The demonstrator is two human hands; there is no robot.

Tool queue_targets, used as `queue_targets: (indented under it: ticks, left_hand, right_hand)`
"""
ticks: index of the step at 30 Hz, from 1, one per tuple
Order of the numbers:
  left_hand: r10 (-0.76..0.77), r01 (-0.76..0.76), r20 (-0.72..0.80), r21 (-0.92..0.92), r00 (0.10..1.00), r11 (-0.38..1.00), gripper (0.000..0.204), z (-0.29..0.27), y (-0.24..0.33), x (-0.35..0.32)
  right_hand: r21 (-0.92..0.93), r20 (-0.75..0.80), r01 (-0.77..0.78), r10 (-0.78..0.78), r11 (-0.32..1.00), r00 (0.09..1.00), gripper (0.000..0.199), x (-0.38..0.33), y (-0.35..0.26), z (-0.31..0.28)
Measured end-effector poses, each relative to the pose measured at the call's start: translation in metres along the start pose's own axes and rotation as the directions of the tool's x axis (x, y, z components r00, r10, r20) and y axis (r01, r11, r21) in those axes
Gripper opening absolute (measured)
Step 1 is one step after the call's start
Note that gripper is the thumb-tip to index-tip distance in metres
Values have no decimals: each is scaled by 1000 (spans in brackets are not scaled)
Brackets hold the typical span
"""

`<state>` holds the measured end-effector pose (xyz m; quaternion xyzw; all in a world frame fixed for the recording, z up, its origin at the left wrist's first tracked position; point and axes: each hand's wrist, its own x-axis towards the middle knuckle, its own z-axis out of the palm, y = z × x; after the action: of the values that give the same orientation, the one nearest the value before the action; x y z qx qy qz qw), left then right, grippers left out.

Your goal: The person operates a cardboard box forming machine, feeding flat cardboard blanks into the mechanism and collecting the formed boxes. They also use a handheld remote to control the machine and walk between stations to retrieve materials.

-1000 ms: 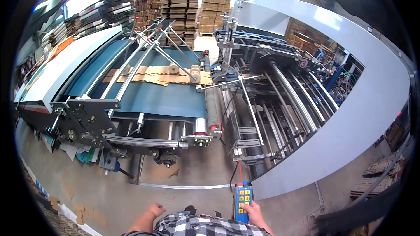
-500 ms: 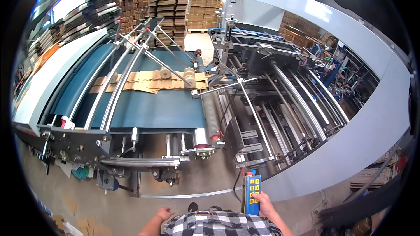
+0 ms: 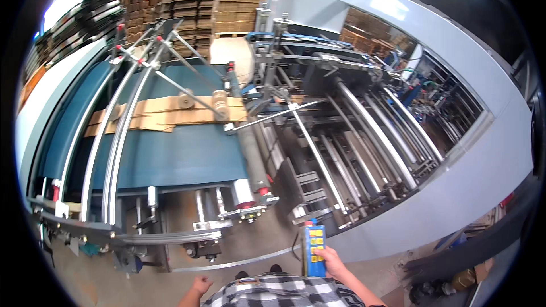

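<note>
In my right hand (image 3: 330, 260) is a blue control pendant (image 3: 314, 253) with yellow buttons, a red knob on its top and a dark cable. My fingers close around its right side and the thumb lies over the lower buttons. My left hand (image 3: 201, 284) hangs low beside my checked shirt, holding nothing, its fingers loosely bent and a little apart. Beyond my hands, a strip of overlapping brown cardboard pieces (image 3: 156, 115) lies on a wide teal conveyor belt (image 3: 182, 156), with rollers (image 3: 220, 104) pressing on it.
A large machine with a grey frame (image 3: 455, 193) and long metal shafts (image 3: 375, 131) stands to the right. Metal bars (image 3: 126, 131) cross above the belt. Tall cardboard stacks (image 3: 190, 11) stand behind. A curved metal strip (image 3: 239, 263) lies on the floor ahead of my feet.
My view has turned, so the machines sit farther left and tilt slightly. My right hand still grips the pendant; my left hand stays low at my side.
</note>
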<state>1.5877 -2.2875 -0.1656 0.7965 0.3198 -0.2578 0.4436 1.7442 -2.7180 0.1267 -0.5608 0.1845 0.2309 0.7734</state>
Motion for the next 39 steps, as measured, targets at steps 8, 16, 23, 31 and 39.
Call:
queue_targets:
  ticks: [8, 16, 23, 31, 39]
  left_hand:
    - [59, -60, 7, 82, 998, 995, 51, 14, 114, -18]
    - [98, -103, 54, 114, 994, 988, 51, 37, 176, -2]
    - [66, -68, 26, 82, 997, 994, 51, 48, 166, -9]
    - [158, -158, -18, -17, 987, 987, 52, 68, 51, 13]
    - [-20, 19, -11, -92, 1000, 996, 57, 78, 77, -31]
  right_hand:
    - [26, 116, -113, 109, 993, 987, 40, 50, -21, -5]
    - [6, 136, -85, 83, 996, 987, 41, 65, -40, -33]
    - [-8, 219, -46, 46, 999, 975, 40, 93, -41, -49]
    - [-52, 220, -109, 118, 993, 968, 34, 98, -60, -42]
    - [-63, 296, -152, 164, 986, 941, 31, 112, -51, -27]
